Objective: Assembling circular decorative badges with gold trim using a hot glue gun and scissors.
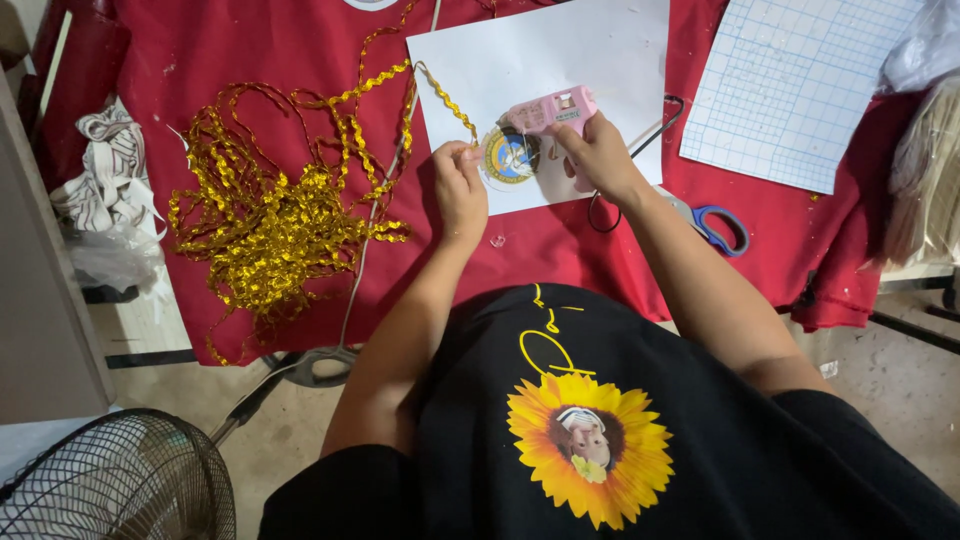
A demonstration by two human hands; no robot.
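My right hand grips a pink hot glue gun, its nozzle pointing left at a round badge with a blue and gold centre. My left hand pinches the end of a gold zigzag ribbon against the badge's left edge. The badge lies on a white sheet of paper spread over a red cloth. The ribbon runs up and left into a large tangled gold pile.
Blue-handled scissors lie right of my right forearm. A gridded cutting sheet sits at the upper right. The glue gun's black cord loops beside the paper. White fabric scraps lie at the left, a fan stands lower left.
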